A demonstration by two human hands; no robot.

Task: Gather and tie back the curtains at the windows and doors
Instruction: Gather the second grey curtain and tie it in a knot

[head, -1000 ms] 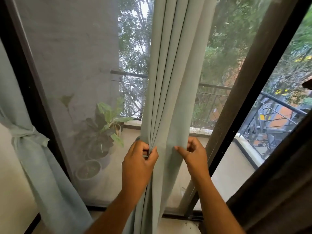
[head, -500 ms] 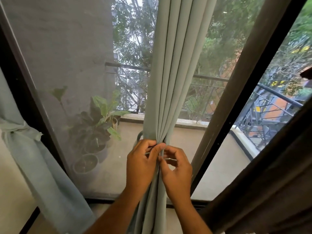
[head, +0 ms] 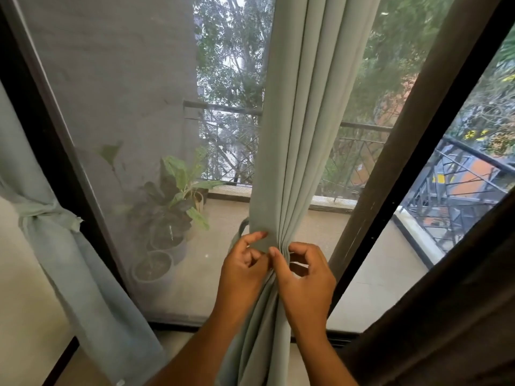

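Both hands meet at the gathered pale green fabric curtain (head: 289, 162): left hand (head: 245, 270) and right hand (head: 305, 277) pinch its folds between curled fingers (head: 271, 253). Its long axis rises vertically above them; a tie loop (head: 242, 227) sits just left.

Beyond the mesh screen (head: 117, 112) I see potted plants (head: 170, 207) on the balcony floor (head: 223, 274), a metal railing (head: 359, 126) behind them, and trees (head: 231, 51) past that.

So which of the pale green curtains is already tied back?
The pale green curtain at the far left, knotted at its middle beside the dark frame. The centre curtain is only bunched between the hands, with no knot yet.
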